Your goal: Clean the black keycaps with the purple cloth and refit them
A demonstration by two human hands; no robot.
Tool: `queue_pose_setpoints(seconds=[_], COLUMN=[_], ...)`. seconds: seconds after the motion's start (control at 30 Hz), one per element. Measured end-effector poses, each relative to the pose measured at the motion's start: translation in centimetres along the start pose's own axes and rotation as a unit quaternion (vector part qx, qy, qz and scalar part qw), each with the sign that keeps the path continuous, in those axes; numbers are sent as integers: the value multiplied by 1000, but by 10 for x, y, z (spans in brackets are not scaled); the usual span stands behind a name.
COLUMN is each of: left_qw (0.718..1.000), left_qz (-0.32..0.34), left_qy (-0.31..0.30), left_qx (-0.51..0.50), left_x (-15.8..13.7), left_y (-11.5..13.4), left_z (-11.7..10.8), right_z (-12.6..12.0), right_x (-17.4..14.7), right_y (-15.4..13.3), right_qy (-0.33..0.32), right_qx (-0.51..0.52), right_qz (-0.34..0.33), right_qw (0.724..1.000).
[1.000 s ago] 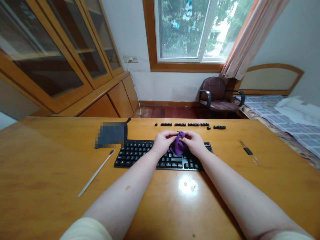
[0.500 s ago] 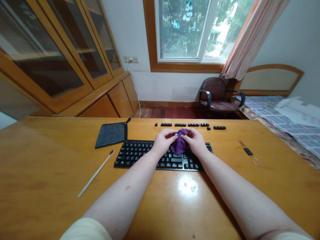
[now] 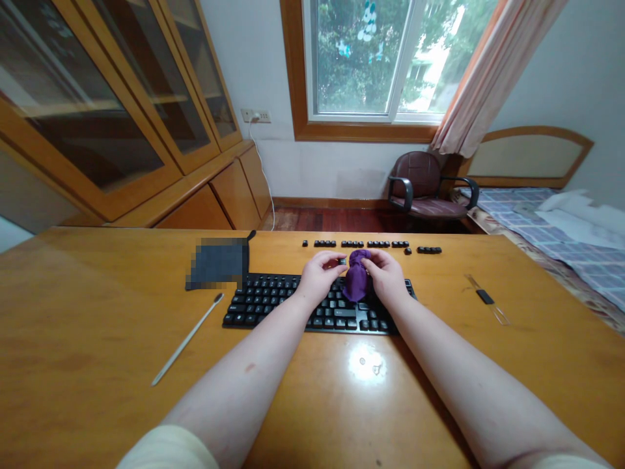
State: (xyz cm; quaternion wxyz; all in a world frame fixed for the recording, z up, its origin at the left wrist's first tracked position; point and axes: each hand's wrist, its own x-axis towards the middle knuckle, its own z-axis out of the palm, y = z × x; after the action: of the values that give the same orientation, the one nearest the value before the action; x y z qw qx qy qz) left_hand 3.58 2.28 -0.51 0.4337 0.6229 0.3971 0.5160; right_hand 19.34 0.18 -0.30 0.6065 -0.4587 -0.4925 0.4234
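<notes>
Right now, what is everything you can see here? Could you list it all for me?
desk: one, orange-brown wood, fills the foreground
keyboard: one, black, middle of the desk
loose keycaps: a row, black, on the desk behind the keyboard
purple cloth: one, bunched above the keyboard
thin stick tool: one, pale, left of the keyboard
wire tool: one, clear with a black middle, right side of the desk
cabinet: one, wood with glass doors, left
chair: one, dark red, under the window
bed: one, checked cover, right
left hand: at the cloth, pinching something small
right hand: closed on the purple cloth
</notes>
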Motion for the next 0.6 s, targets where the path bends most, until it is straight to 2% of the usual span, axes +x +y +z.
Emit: queue_pose_setpoints(seconds=[0.2, 0.33, 0.6], left_qw=[992, 994, 996], left_qz=[-66, -59, -61], left_qy=[-16, -4, -24], left_qx=[-103, -87, -56], left_x=[0, -1, -3], left_y=[-5, -3, 0], left_z=[2, 2, 0], right_z=[0, -2, -1], right_x=[-2, -3, -3], right_y=[-2, -5, -1], right_qy=[-74, -96, -83], right_qx=[-43, -66, -43], right_qz=[30, 23, 40], right_qw=[996, 993, 995])
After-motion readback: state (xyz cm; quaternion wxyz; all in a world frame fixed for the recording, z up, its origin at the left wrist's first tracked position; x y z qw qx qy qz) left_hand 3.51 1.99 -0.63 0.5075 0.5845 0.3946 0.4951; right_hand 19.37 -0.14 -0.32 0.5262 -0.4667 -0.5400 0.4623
